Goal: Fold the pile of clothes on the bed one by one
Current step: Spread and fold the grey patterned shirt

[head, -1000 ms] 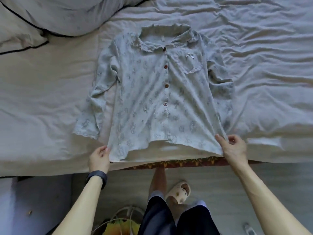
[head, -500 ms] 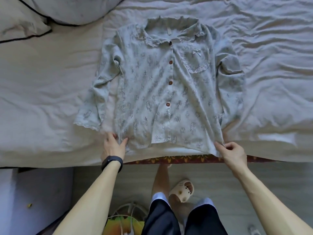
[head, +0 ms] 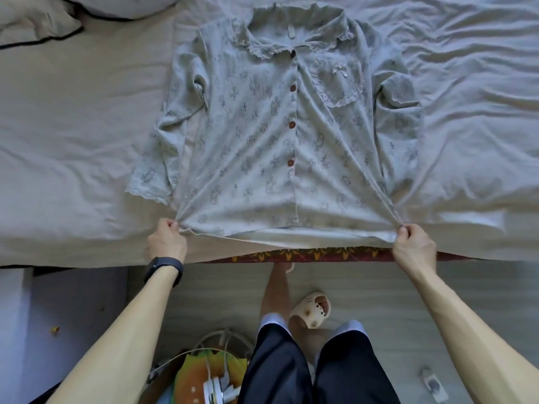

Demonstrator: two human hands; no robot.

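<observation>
Bed (head: 73,141): wrinkled pale sheet covered it and filled the upper view; the near edge ran across the middle.
Shirt (head: 248,135): pale, printed, button-up; lay face up on the bed, collar at the far side, hem at the near edge. Sleeves lay bunched along both sides. The hem was pulled taut between the two hands.
Pillow (head: 35,24): top left corner, dark piping, well apart from the shirt.
Mattress edge (head: 306,255): red and yellow pattern, showed under the sheet below the hem.
Left hand (head: 166,243): fingers curled, pinched the left hem corner.
Right hand (head: 414,249): fingers curled, pinched the right hem corner.
Slipper (head: 312,312): cream, on a foot on the floor.
Wristband (head: 163,268): dark, on the left wrist.
Buttons (head: 292,88): brown, in a row down the shirt front.
</observation>
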